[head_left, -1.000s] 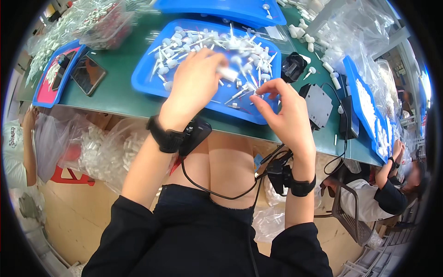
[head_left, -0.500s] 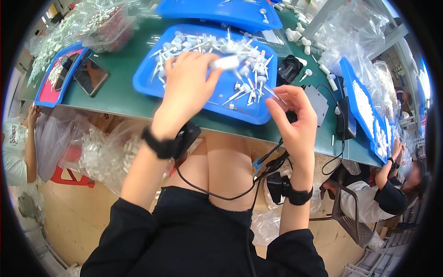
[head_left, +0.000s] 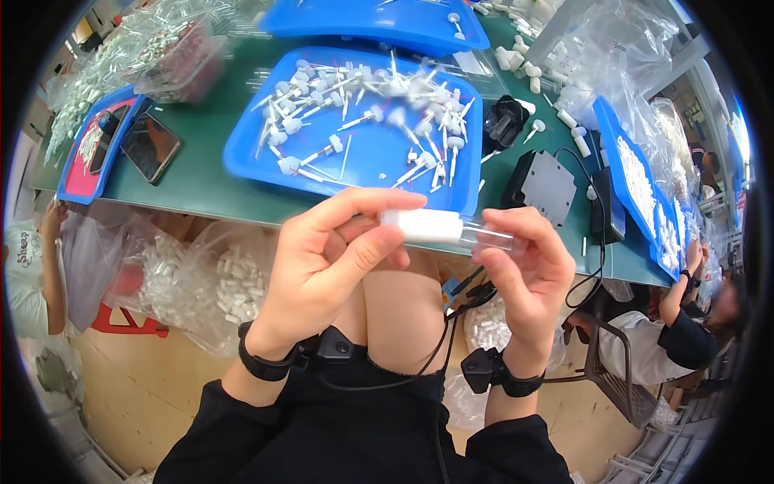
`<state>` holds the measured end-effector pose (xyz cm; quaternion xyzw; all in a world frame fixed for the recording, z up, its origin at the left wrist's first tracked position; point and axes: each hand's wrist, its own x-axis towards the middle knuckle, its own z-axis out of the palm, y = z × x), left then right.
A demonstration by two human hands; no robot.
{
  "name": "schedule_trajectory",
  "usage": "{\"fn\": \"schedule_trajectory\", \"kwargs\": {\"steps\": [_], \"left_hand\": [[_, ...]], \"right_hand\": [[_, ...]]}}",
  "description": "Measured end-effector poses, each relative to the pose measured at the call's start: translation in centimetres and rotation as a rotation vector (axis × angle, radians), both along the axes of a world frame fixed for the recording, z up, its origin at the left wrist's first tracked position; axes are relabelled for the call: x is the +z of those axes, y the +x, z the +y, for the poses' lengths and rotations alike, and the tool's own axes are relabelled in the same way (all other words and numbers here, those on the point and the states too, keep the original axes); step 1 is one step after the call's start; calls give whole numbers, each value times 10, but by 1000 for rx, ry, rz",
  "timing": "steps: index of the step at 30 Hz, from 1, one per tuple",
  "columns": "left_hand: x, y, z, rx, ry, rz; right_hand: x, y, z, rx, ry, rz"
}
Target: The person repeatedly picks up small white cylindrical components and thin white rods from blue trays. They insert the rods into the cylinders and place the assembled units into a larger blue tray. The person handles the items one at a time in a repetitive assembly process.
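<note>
My left hand (head_left: 314,262) pinches a white plastic cylinder (head_left: 431,226) between thumb and fingers, in front of the table edge. My right hand (head_left: 536,262) grips a clear plastic tube (head_left: 488,235) from the other side. The two pieces lie in one line, their ends meeting; whether one sits inside the other is unclear. Just beyond my hands stands a blue tray (head_left: 274,173) on the table. In it lie many thin white sticks with round grey-white heads (head_left: 290,165), mostly heaped toward the back and right.
Behind is another blue tray (head_left: 363,24). A phone (head_left: 151,148) and a pink-lined blue tray (head_left: 72,181) are at left, near a clear box (head_left: 181,68). Right are a dark grey device (head_left: 544,188), loose white cylinders (head_left: 509,59) and cables. People sit at both sides.
My left hand has come back from above the tray with the white cylinder. My right hand has moved slightly down, and the two held pieces now meet. The tray has shifted slightly left.
</note>
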<state>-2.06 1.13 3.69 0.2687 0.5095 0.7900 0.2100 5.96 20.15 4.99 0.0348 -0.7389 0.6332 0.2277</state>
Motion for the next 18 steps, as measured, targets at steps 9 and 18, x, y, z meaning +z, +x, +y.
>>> {"fn": "schedule_trajectory", "kwargs": {"steps": [9,18], "left_hand": [[-8,14,-2,91,-39,14],[-6,12,-9,-57,-15,52]], "right_hand": [[-13,6,-11,-111,325,122],[-12,23,-20,-123,224,111]]}}
